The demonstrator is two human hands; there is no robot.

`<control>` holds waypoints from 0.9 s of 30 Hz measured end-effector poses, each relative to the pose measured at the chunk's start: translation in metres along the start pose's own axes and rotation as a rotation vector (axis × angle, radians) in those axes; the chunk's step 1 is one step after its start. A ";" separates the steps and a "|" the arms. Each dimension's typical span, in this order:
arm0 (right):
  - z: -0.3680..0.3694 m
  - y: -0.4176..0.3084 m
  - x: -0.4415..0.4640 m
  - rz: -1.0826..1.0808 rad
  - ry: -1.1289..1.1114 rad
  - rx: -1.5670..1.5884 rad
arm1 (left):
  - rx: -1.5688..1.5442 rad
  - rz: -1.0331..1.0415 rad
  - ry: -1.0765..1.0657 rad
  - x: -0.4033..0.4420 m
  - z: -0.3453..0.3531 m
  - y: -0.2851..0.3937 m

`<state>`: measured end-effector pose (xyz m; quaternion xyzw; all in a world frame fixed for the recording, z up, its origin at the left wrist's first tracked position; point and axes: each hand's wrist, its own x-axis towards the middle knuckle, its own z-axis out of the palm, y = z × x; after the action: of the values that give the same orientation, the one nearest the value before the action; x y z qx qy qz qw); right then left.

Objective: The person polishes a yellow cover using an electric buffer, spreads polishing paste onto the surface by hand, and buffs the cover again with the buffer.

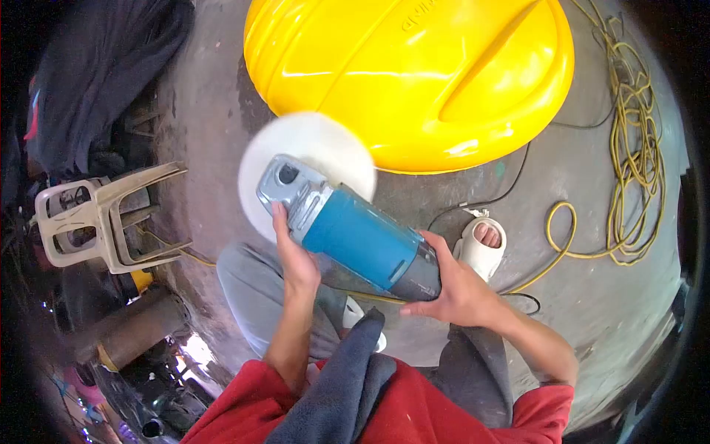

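A teal angle polisher (366, 240) with a silver gear head is held in front of me, tilted with its head up and to the left. My left hand (297, 259) grips it at the gear head, thumb along the side and the other fingers hidden beneath. Around the dark rear end closes my right hand (462, 285). Under the head is a round white polishing pad (344, 144), its edge blurred. Just beyond the pad lies a large glossy yellow moulded shell (399, 81); I cannot tell whether the pad touches it.
A yellow cord (629, 163) lies coiled on the grey floor at the right, with a loop running toward my feet. A thin black cable (510, 189) trails near my white sandal (484, 248). At the left are a beige plastic chair (111, 214) and dark cloth (103, 66).
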<state>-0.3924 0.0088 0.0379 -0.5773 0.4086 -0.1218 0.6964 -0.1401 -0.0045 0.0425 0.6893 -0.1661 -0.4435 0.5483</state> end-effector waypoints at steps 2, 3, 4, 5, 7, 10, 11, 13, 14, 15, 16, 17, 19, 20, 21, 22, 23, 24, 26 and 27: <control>0.001 0.003 0.004 -0.049 0.075 0.027 | 0.024 0.036 0.001 0.018 0.012 0.006; 0.001 0.005 0.007 -0.095 0.146 0.043 | 0.040 0.070 0.006 0.027 0.020 0.008; -0.002 0.004 0.007 -0.074 0.158 0.093 | 0.146 0.090 -0.135 0.027 0.038 0.024; -0.005 0.006 0.007 -0.069 0.164 0.098 | 0.249 0.110 -0.275 0.023 0.060 0.043; -0.011 0.011 0.007 -0.138 0.310 0.107 | 0.431 0.080 -0.360 0.027 0.092 0.059; -0.024 0.007 0.011 -0.023 0.302 0.233 | 0.584 0.021 -0.420 0.039 0.109 0.064; -0.025 0.008 0.011 -0.034 0.295 0.274 | 0.593 0.019 -0.426 0.037 0.108 0.063; -0.020 0.011 0.013 -0.026 0.283 0.264 | 0.560 0.045 -0.293 0.031 0.101 0.060; -0.014 0.015 0.015 -0.075 0.256 0.245 | 0.499 0.040 -0.270 0.030 0.092 0.057; -0.009 0.019 0.017 -0.125 0.230 0.226 | 0.506 0.043 -0.273 0.029 0.081 0.052; -0.005 0.019 0.018 -0.135 0.199 0.222 | 0.431 0.049 -0.246 0.030 0.068 0.047; -0.001 0.021 0.021 -0.140 0.202 0.225 | 0.354 0.054 -0.219 0.029 0.058 0.044; 0.008 0.028 0.026 -0.157 0.122 0.266 | 0.383 0.065 -0.232 0.022 0.045 0.045; 0.012 0.033 0.029 -0.150 0.106 0.272 | 0.409 0.073 -0.245 0.021 0.043 0.046; 0.011 0.033 0.028 -0.155 0.109 0.272 | 0.410 0.078 -0.247 0.021 0.046 0.048; 0.008 0.033 0.028 -0.161 0.142 0.259 | 0.458 0.082 -0.259 0.021 0.053 0.052; 0.006 0.034 0.028 -0.166 0.177 0.248 | 0.508 0.087 -0.271 0.021 0.061 0.055; 0.003 0.034 0.028 -0.171 0.184 0.252 | 0.513 0.092 -0.277 0.024 0.071 0.057; -0.007 0.034 0.031 -0.209 0.257 0.298 | 0.534 0.119 -0.354 0.032 0.096 0.060; -0.012 0.034 0.033 -0.209 0.262 0.303 | 0.539 0.119 -0.359 0.035 0.109 0.064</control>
<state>-0.3898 -0.0106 -0.0067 -0.4846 0.4105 -0.3272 0.6997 -0.1907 -0.1172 0.0849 0.7094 -0.4115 -0.4651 0.3333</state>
